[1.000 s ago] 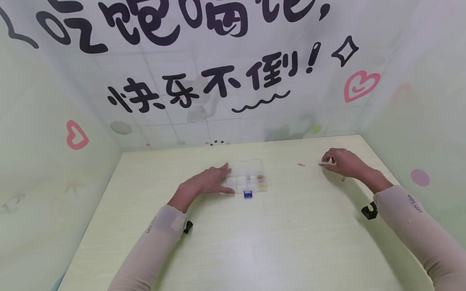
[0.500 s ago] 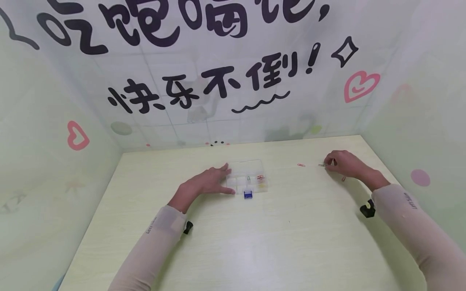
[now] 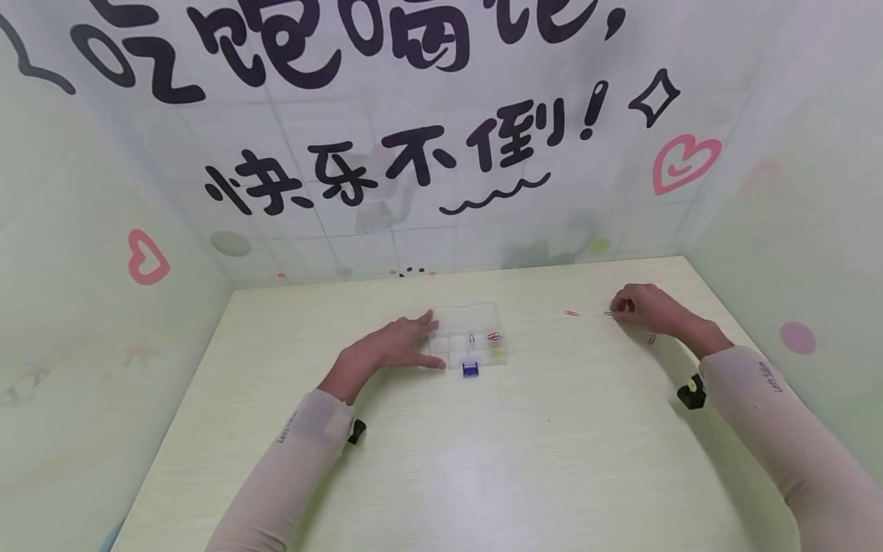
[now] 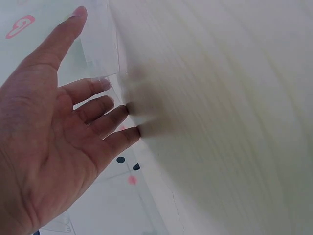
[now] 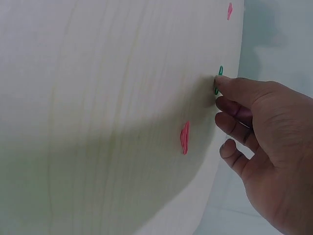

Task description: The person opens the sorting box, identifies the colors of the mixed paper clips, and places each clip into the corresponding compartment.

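Note:
A clear compartment box (image 3: 464, 318) lies with its lid raised on the far middle of the table. My left hand (image 3: 396, 345) is at its left side, thumb and fingers spread and fairly straight along its edge. Inside the box are a green paper clip (image 3: 472, 338) and several red paper clips (image 3: 494, 336). At the far right my right hand (image 3: 648, 307) pinches another green paper clip (image 5: 220, 71) against the table; its thumb covers part of it. One red paper clip (image 5: 185, 138) lies nearer me beside that hand, and a second red paper clip (image 3: 571, 313) lies left of it.
A blue latch (image 3: 470, 369) sticks out at the box's front. Something yellow (image 3: 497, 353) shows in a right-hand compartment. The printed wall (image 3: 428, 245) rises behind the table's far edge, and pale side walls flank it.
My right hand's fingers have drawn together on the green paper clip, where a gap showed half a second ago. The left hand and box have stayed put.

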`<state>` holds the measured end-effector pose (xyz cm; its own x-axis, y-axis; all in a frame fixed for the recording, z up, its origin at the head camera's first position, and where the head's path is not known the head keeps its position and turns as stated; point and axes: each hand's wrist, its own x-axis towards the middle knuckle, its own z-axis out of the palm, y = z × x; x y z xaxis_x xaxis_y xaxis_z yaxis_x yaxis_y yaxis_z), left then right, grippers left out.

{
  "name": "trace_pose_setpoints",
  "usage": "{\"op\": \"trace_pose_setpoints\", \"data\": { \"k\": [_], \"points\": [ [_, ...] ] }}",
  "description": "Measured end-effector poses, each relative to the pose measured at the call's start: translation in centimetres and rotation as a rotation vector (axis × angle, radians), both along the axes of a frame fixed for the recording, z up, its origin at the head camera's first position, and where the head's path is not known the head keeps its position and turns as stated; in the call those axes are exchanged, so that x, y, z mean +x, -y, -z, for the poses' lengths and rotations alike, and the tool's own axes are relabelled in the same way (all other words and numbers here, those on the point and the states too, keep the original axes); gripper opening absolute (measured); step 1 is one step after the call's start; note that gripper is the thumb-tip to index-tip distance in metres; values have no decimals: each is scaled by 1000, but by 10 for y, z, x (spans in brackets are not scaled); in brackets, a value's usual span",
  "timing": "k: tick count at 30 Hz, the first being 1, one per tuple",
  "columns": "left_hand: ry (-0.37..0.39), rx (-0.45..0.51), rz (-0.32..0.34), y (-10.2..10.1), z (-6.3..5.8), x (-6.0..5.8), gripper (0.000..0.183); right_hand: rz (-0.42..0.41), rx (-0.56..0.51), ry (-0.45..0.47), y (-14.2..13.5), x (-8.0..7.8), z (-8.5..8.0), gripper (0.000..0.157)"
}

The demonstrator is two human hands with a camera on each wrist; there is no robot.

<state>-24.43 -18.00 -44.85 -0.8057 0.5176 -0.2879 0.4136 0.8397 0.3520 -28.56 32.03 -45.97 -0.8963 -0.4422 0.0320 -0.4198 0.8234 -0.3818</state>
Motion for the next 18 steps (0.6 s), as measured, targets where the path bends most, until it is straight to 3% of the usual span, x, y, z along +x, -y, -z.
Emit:
{"op": "trace_pose_setpoints", "data": {
  "k": [12, 18],
  "points": [
    [-6, 3, 1, 0, 1, 1, 97, 18, -44, 89, -1, -6, 2, 3],
    [-8, 3, 0, -1, -1, 2, 97, 11, -51, 104, 0, -6, 5, 7]
  ]
}}
